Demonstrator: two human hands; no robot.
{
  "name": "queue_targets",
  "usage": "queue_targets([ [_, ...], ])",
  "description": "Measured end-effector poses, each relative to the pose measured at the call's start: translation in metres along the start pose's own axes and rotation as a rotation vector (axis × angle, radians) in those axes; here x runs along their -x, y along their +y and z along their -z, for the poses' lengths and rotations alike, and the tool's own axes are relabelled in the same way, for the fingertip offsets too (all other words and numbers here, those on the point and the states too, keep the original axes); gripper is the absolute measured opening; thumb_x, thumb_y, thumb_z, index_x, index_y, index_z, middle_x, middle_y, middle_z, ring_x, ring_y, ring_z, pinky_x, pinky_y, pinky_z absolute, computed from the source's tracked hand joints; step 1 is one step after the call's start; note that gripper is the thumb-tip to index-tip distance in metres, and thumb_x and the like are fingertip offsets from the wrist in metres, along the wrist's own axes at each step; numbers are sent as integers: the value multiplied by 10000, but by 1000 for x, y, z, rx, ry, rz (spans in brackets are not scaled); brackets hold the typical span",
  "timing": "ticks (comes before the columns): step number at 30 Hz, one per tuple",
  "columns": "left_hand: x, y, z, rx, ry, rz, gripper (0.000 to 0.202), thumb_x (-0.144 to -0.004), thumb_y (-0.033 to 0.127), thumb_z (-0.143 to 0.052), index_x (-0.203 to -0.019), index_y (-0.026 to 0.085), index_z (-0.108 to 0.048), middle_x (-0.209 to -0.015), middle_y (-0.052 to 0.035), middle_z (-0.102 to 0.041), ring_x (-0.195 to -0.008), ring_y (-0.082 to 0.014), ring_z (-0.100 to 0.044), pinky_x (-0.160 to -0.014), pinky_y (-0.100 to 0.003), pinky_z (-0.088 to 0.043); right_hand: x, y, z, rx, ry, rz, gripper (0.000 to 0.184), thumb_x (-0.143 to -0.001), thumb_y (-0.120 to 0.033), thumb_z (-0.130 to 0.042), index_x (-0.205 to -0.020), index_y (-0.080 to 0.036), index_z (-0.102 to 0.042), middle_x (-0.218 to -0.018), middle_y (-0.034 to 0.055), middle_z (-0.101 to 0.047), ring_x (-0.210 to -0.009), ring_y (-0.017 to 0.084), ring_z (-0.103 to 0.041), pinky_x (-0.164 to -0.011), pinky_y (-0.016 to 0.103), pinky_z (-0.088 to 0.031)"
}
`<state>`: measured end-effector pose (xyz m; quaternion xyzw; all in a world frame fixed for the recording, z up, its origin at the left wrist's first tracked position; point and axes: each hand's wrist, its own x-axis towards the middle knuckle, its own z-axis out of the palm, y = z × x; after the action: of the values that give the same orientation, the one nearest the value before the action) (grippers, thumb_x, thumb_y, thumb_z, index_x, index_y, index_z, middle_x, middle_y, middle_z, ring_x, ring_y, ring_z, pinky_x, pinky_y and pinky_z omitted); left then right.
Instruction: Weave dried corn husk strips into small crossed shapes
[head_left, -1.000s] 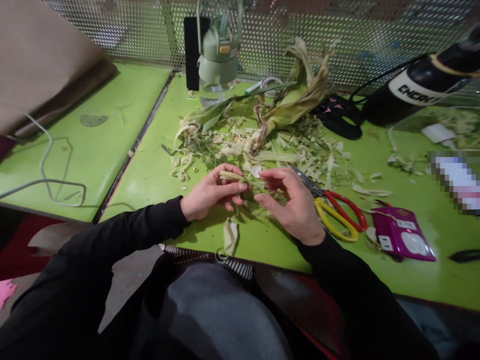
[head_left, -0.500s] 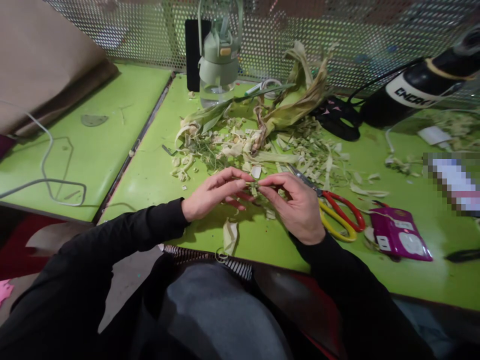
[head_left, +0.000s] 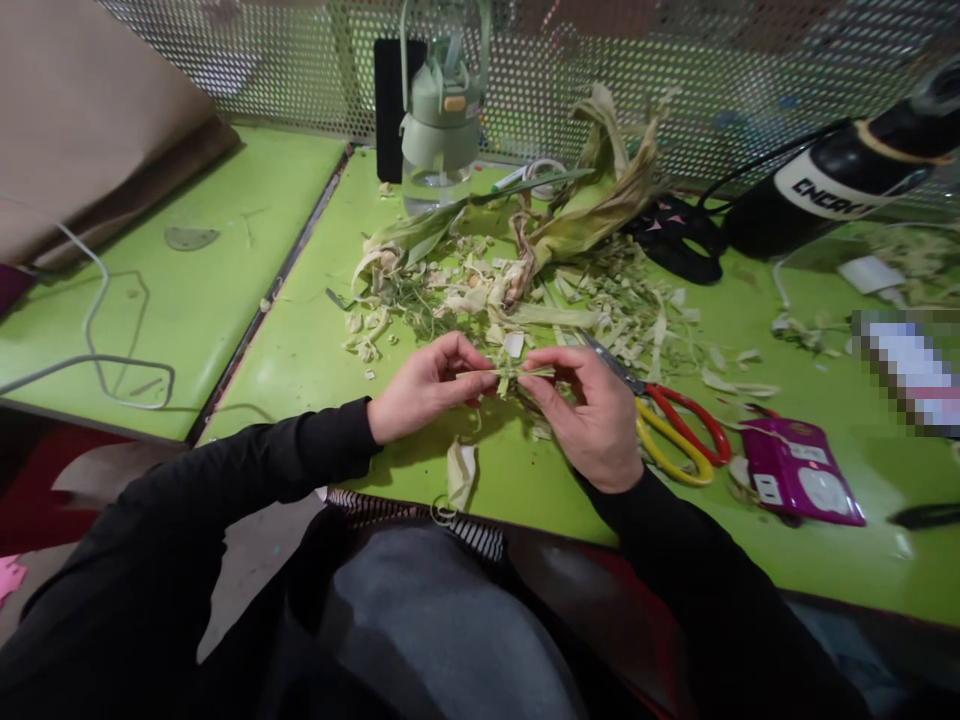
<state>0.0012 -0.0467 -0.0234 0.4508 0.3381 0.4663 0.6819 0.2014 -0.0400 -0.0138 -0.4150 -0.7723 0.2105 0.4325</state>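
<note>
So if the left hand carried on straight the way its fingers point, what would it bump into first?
Beyond the husk strips it is pinching, the left hand would probably meet the right hand, fingertips first, though exact depth is hard to judge.

On the table [head_left: 292,370], husks [head_left: 559,243] are laid before a water bottle [head_left: 441,140], scissors [head_left: 684,425] right of the right hand [head_left: 596,415].

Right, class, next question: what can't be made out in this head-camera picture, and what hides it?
Parts of the pale strip: head view, covered where the left hand and right hand pinch it.
Part of the dark slab: head view, behind the water bottle.
Brown paper: head view, cut off by the left edge.
Purple packet: head view, small print too blurred to read.
</note>
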Motion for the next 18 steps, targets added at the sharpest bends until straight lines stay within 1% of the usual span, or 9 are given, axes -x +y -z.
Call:
queue_targets([
  [2,1,0,0,-24,42,-62,311,-766,271,-807,-808,142,-528,-759,16,-667,-613,-51,-623,-595,-169,-539,0,-1,1,-51,-14,-114,252,-885,-355,-710,-1095,-235,-639,-971,32,-723,-759,164,-676,-727,320,-565],
  [4,2,0,-1,-66,71,-119,290,-768,268,-795,-808,141,-538,-826,-2,-673,-655,-56,-625,-633,-182,-554,0,-2,2,-54,-41,-143,268,-879,-392,-712,-1078,-226,-642,-968,36,-721,-760,165,-666,-727,321,-560],
  [8,5,0,0,-161,75,-264,219,-807,229,-755,-801,144,-553,-920,-35,-680,-801,-84,-656,-716,-194,-561,-2,-4,4,-16,-56,-54,196,-865,-363,-731,-989,-228,-662,-948,34,-730,-798,174,-662,-723,313,-544],
  [11,6,-1,1,-199,61,-321,202,-816,215,-756,-805,144,-567,-920,-35,-680,-839,-91,-662,-720,-188,-549,-3,-5,5,-2,-51,-7,126,-878,-321,-716,-954,-233,-668,-920,22,-734,-785,169,-665,-718,306,-541],
  [14,5,-1,1,-156,26,-288,248,-795,267,-792,-830,137,-583,-908,-34,-684,-806,-94,-660,-709,-203,-553,-2,-6,5,5,-41,2,82,-890,-294,-699,-937,-233,-669,-901,17,-733,-782,166,-670,-719,303,-540],
  [16,4,0,2,-80,-17,-210,285,-804,319,-794,-847,132,-583,-880,-29,-686,-760,-89,-660,-712,-219,-561,-1,-5,5,-5,-26,-13,75,-892,-290,-694,-940,-238,-669,-900,16,-731,-778,167,-668,-720,309,-542],
  [18,3,1,2,15,-44,-95,307,-809,336,-795,-884,132,-580,-846,-13,-682,-726,-84,-667,-719,-230,-567,0,-5,5,-24,-15,-31,69,-895,-296,-689,-940,-247,-671,-898,15,-727,-777,171,-667,-728,318,-545],
])
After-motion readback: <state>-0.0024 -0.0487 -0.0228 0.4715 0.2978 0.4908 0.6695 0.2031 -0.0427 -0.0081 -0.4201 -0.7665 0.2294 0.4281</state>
